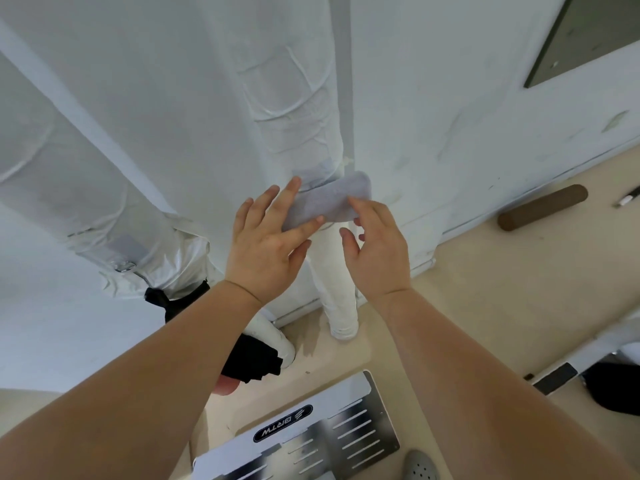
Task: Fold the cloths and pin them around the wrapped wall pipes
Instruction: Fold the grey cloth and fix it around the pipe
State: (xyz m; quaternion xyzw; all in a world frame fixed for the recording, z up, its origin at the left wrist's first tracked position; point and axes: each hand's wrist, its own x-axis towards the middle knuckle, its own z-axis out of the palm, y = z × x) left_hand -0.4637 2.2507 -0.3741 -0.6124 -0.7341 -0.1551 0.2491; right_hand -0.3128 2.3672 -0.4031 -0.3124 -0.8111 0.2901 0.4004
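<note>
Against a white wall (433,98), a folded grey cloth (329,200) is pressed on the middle wrapped pipe (304,126) by the flat, spread left hand (266,240) and touched by the relaxed right hand (377,251). On the left pipe (86,195) a grey patch (130,245) seems already clipped. No pin is seen here, and the pipe's back is hidden.

A white wall (450,98) met a beige floor (502,306) along a pale skirting board (467,216). A dark panel (585,36) sat near the wall's upper right corner. On the floor lay a brown cylinder (542,207), a pen (627,197) and a slotted metal plate (346,441).
</note>
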